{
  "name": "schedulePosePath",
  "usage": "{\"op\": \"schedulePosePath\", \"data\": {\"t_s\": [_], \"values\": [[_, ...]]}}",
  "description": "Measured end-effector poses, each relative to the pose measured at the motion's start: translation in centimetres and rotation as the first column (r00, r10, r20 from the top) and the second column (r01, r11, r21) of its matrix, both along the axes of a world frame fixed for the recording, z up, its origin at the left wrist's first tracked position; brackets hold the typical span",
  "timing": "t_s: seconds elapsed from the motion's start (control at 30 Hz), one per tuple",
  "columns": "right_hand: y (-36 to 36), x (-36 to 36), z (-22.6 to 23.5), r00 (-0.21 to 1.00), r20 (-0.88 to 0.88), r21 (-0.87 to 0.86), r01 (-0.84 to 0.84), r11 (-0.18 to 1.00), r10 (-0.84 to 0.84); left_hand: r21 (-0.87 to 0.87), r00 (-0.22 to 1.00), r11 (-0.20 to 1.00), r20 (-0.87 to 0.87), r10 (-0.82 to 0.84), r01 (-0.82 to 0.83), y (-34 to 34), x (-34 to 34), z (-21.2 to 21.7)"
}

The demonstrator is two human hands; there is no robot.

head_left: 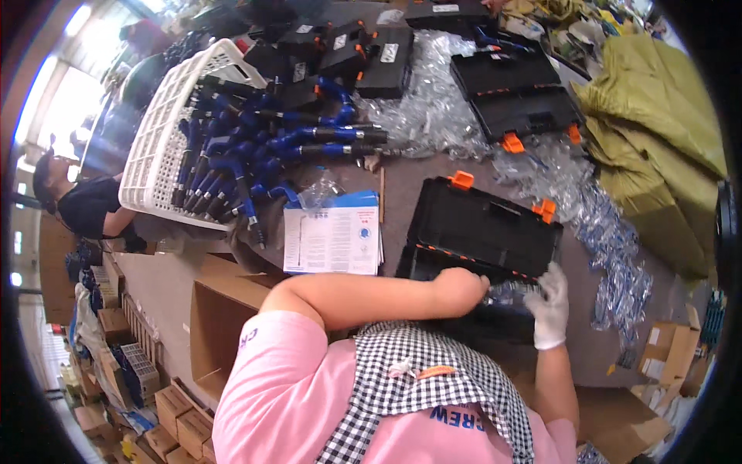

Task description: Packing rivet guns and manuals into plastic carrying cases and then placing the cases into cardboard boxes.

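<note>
L hand (pixel 461 288): bare, curled into a loose fist at the near edge of the open tool case; fingers together, can't tell if anything's inside.
R hand (pixel 550 301): white glove, fingers part spread, resting on clear plastic bags at the case's near right corner; not clamped on anything I can make out.
Tool case (pixel 483 232): black w/ orange latches, lid open, on the bench (pixel 402 193) right in front of the person.
Leaflets (pixel 334 236): white-blue stack, just left of the case.
Basket (pixel 166 135): white, tipped, blue-handled tools (pixel 263 151) spilling out, far left.
More cases (pixel 514 93): black, far side, on crumpled clear plastic.
Cardboard box (pixel 224 309): open, lower left.
</note>
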State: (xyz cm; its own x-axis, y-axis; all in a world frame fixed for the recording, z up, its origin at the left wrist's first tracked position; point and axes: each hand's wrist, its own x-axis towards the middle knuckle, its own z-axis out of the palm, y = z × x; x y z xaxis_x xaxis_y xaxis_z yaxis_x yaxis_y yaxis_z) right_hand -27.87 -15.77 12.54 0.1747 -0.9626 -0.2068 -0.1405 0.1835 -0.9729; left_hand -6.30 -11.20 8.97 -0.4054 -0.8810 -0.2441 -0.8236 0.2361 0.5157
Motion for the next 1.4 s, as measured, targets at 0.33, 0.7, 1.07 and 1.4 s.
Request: {"op": "schedulePosePath", "data": {"t_s": [0.33,0.7,1.07,1.4], "values": [[-1.1,-0.2,-1.4,0.535,-0.778,-0.207,-0.713,0.67,0.329,-0.405,0.851,0.756,-0.349,0.392,-0.515,-7.2,13.4,3.0],[-2.0,-0.8,-4.3,0.416,-0.624,-0.055,-0.868,0.494,0.661,-0.407,0.642,0.816,0.507,0.576,-0.411,-13.8,32.4,-8.8],[-3.7,-0.8,1.5,0.011,-0.626,0.381,-0.868,0.318,0.78,-0.46,0.752,0.862,0.487,0.445,-0.212,-12.6,29.8,-6.9],[-11.2,2.8,3.8,0.663,0.348,-0.086,-0.681,0.727,0.663,0.044,0.108,0.729,-0.981,0.161,-0.683,-8.7,3.8,14.6]]}}
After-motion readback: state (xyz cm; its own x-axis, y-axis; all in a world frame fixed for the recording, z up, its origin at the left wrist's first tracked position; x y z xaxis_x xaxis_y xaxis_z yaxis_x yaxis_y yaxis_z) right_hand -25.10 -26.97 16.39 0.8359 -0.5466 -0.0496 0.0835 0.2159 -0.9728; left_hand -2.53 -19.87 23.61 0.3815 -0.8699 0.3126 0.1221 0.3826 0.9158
